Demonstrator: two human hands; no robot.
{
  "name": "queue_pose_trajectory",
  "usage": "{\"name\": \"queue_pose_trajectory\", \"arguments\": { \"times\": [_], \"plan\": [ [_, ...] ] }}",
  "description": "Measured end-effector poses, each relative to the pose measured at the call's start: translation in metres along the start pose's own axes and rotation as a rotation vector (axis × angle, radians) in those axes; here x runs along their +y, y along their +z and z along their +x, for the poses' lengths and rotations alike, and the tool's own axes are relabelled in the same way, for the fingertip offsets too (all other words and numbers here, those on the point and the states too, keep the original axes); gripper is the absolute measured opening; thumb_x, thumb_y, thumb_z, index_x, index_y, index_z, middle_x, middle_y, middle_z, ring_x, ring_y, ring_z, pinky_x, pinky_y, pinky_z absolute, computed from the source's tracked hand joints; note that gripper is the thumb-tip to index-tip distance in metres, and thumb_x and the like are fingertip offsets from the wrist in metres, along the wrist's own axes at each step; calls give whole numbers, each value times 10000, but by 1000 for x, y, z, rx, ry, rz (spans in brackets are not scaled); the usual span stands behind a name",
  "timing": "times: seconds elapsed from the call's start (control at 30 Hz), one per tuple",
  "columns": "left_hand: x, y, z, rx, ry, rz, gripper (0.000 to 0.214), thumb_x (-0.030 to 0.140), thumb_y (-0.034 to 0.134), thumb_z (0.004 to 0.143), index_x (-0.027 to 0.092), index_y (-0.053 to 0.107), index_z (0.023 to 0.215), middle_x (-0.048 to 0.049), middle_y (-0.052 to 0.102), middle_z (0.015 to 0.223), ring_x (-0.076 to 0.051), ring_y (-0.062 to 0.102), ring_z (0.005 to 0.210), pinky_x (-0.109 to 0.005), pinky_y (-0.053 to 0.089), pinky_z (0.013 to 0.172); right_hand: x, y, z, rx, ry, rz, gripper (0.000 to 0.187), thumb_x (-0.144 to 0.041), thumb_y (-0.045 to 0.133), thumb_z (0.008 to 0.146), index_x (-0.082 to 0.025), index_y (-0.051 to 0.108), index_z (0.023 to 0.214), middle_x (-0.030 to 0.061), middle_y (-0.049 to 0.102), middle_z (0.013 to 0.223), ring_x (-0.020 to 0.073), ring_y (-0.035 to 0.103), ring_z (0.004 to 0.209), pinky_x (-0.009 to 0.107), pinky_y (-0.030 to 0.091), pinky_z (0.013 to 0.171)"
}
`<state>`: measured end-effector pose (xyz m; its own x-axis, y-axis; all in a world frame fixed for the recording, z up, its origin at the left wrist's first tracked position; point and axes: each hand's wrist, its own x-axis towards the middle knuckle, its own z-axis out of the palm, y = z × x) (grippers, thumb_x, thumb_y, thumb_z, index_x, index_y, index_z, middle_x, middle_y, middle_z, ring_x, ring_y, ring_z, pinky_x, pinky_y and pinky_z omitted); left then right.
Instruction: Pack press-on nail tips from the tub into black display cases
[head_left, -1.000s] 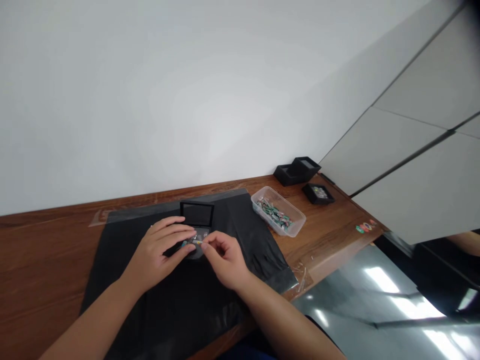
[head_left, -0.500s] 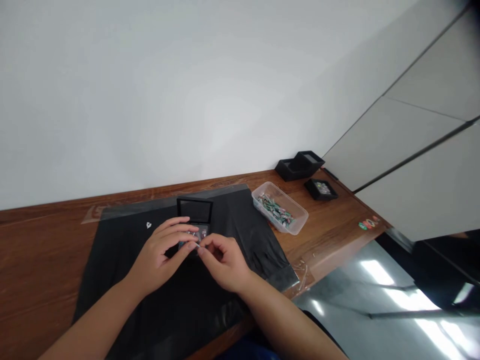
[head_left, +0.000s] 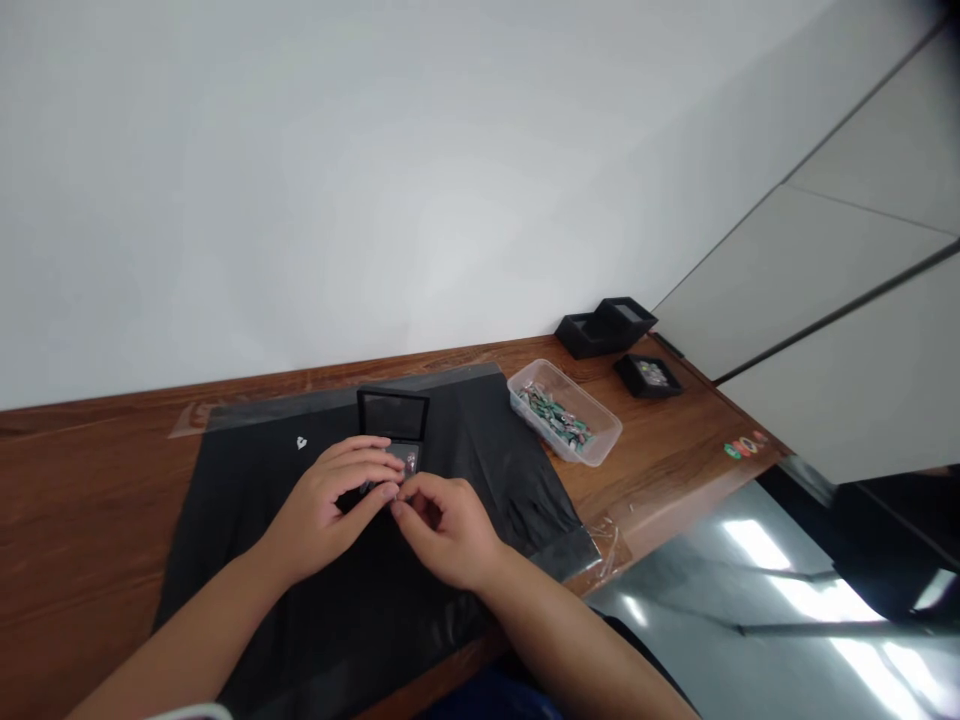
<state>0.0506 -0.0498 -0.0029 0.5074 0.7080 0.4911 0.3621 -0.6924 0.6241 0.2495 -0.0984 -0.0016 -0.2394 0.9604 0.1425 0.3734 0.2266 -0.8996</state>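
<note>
A small black box [head_left: 394, 418] stands open on a black mat [head_left: 247, 500], its lid upright at the back. My left hand [head_left: 330, 505] lies over the box's front, fingers curved, thumb and forefinger pressed together at the box's edge. My right hand [head_left: 446, 525] meets it from the right, fingertips pinched on a tiny piece that I cannot make out. Small shiny bits show in the box's tray [head_left: 406, 460] just above my fingers. A tiny white piece [head_left: 301, 442] lies loose on the mat to the left.
A clear plastic tub [head_left: 565, 415] of small green and red pieces sits on the wooden table [head_left: 90, 480] to the right. Black boxes [head_left: 606, 325] stand at the far right corner, another [head_left: 648, 375] nearer. Coloured bits [head_left: 742, 446] lie near the table's right edge.
My right hand has drawn in closer to my left, and the fingertips now meet in front of the box. The view has shifted slightly.
</note>
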Motion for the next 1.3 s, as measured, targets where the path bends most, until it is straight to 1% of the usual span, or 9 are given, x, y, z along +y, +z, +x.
{"name": "queue_pose_trajectory", "arguments": {
  "times": [0.17,0.37,0.57,0.7,0.87,0.93,1.03,1.13,1.3],
  "plan": [
    [-4,1,-2,-51,-9,-40,199,206,625,976,262,763,1109,-34,787,1095,-216,667,1135,-391,558,997,-2,1,0,-20,9,13,152,-291,605,910,-184,666,822,-64,504,569,62,456,490,198,348,539],
    [-10,2,-5,-95,-17,8,268,251,611,994,273,735,1231,-52,778,1159,-236,660,1148,-437,541,1021,2,3,-1,-12,36,67,186,-324,603,929,-182,656,821,-64,489,574,58,424,492,199,320,520],
    [-8,0,-5,-105,-48,14,276,303,610,998,274,742,1239,-63,783,1157,-245,669,1126,-434,557,992,3,4,0,9,84,191,220,-367,623,920,-167,685,854,-57,490,564,63,384,485,208,305,500],
    [-9,-2,-6,-108,-69,24,272,371,636,982,278,765,1202,-62,792,1119,-247,694,1085,-421,575,964,6,4,1,-37,154,341,285,-434,636,906,-158,705,879,-44,494,600,69,351,503,222,280,494],
    [-13,-4,-8,-118,-34,89,309,430,619,991,285,752,1229,-54,796,1130,-255,706,1086,-439,567,970,8,3,2,-84,198,487,315,-471,669,881,-159,710,883,-34,510,641,71,348,533,232,260,511],
    [-13,-4,-8,-126,1,114,314,462,641,973,271,767,1188,-57,805,1097,-264,712,1073,-448,559,975,7,2,3,-89,205,519,308,-465,672,879,-161,718,899,-29,531,658,72,361,538,232,265,514],
    [-12,-4,-7,-154,43,113,264,442,641,979,254,788,1091,-50,815,1012,-245,725,1007,-422,560,956,5,2,5,-87,191,513,288,-439,654,890,-161,726,877,-21,557,669,75,386,555,227,297,535],
    [-9,-5,-4,-157,52,103,216,385,631,992,255,789,1063,-43,813,1004,-230,729,980,-398,563,931,5,3,4,-76,185,456,268,-413,640,897,-160,719,859,-9,589,694,83,427,590,223,337,566],
    [-4,-7,-1,-171,45,63,200,344,618,994,242,787,1026,-45,810,960,-228,734,940,-378,566,885,6,4,2,-82,161,293,223,-371,617,919,-168,705,886,-39,521,627,72,378,532,201,298,505]
  ]
}}
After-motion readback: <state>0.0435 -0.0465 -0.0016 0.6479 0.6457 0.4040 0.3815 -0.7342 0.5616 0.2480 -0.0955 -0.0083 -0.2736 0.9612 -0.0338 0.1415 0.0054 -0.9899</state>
